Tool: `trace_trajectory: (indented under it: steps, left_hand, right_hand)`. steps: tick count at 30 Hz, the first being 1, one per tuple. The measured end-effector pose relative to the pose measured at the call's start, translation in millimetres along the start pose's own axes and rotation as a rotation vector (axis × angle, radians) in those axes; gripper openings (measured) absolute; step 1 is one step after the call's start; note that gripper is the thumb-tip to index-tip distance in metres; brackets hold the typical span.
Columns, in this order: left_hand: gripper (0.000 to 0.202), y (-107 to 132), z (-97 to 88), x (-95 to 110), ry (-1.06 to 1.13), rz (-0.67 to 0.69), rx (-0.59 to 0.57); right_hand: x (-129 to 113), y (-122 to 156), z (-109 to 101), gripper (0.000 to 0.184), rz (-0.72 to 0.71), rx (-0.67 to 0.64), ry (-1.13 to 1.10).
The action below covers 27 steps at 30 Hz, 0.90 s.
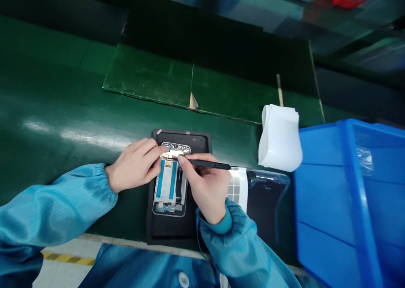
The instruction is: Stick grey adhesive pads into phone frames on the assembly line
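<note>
An opened smartphone [166, 180] with its circuit board showing at the top and two blue strips below lies in a black tray [196, 229]. With my right hand [210, 184] I grip black tweezers [209, 164]; their tip is at the upper part of the phone, partly behind my thumb. The fingers of my left hand [136, 163] are drawn together at the phone's upper left edge. Whether they pinch a small part there is hidden.
On the right stands a large blue bin [325, 187], with folded white sheets [280, 138] beside it. A sheet of grey squares [234, 187] and a dark item in clear plastic [265, 203] lie right of the tray. Green boards [152, 77] cover the table's back.
</note>
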State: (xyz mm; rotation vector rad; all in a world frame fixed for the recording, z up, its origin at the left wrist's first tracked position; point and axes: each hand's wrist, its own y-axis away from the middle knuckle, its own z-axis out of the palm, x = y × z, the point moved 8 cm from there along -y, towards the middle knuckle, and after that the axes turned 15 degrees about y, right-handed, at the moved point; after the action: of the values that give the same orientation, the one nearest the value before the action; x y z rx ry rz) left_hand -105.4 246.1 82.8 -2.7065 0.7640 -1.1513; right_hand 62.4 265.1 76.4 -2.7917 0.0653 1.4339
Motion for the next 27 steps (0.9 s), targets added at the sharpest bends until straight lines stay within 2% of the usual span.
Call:
trace_trajectory:
  steps: [27]
  left_hand:
    - [0.022, 1.3, -1.3, 3.6, -0.042, 0.035, 0.016]
  right_hand:
    - [-3.9, 1.2, -2.2, 0.008, -0.050, 0.017, 0.043]
